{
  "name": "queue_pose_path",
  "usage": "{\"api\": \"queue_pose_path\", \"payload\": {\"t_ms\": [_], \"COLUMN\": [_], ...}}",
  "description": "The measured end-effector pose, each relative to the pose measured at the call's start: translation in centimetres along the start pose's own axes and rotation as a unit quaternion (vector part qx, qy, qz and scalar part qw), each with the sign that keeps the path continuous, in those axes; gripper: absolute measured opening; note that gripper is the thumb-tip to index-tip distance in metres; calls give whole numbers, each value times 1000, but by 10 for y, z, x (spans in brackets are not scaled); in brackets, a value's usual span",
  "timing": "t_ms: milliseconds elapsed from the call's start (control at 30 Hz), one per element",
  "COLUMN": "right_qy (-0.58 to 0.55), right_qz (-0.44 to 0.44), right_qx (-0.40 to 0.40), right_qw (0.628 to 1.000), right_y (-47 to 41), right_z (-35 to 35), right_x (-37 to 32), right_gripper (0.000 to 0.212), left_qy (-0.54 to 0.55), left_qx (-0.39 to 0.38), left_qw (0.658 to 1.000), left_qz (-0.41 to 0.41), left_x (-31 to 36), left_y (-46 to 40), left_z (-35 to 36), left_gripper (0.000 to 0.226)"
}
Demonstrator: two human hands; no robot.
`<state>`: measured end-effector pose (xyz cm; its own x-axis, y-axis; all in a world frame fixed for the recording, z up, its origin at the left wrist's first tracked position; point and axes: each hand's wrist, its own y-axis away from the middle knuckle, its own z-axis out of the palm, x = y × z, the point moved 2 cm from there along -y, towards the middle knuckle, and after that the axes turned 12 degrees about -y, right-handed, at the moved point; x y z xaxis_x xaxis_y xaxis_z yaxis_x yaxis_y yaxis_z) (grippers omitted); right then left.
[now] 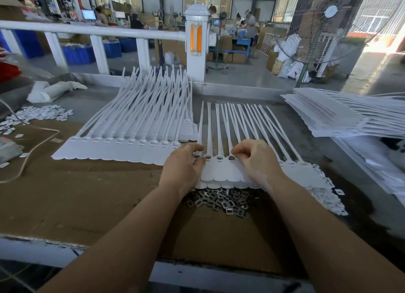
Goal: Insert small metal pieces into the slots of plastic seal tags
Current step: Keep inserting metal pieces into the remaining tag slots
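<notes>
a fanned stack of white seal tags (122,148) lay at left on cardboard (65,205). the left hand (183,165) pinched a small metal piece (200,159) at the slot of the tag strip (221,172) in the middle. the right hand (254,159), fingers curled, pressed another slot. loose metal pieces (221,201) lay heaped just below. more tags (341,117) were stacked at right.

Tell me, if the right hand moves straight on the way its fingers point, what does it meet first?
The right hand points up-left along the row of seal tags. It would probably first meet the left hand, whose fingers rest on the same row; the depth between them is unclear.
</notes>
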<state>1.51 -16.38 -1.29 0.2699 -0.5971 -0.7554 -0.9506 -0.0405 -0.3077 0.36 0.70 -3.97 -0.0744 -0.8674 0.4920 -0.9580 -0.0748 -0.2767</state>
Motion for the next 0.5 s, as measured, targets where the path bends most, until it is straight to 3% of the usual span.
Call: {"api": "queue_pose_path", "payload": {"t_ms": [500], "right_qy": [38], "right_qz": [-13], "right_qx": [-54], "right_qw": [998], "right_y": [13], "right_z": [-4], "right_x": [-2], "right_gripper": [31], "left_qy": [-2], "left_qx": [-2], "left_qw": [1000], "left_qz": [-2], "left_x": [0], "left_y": [1], "left_z": [0], "left_gripper": [28]}}
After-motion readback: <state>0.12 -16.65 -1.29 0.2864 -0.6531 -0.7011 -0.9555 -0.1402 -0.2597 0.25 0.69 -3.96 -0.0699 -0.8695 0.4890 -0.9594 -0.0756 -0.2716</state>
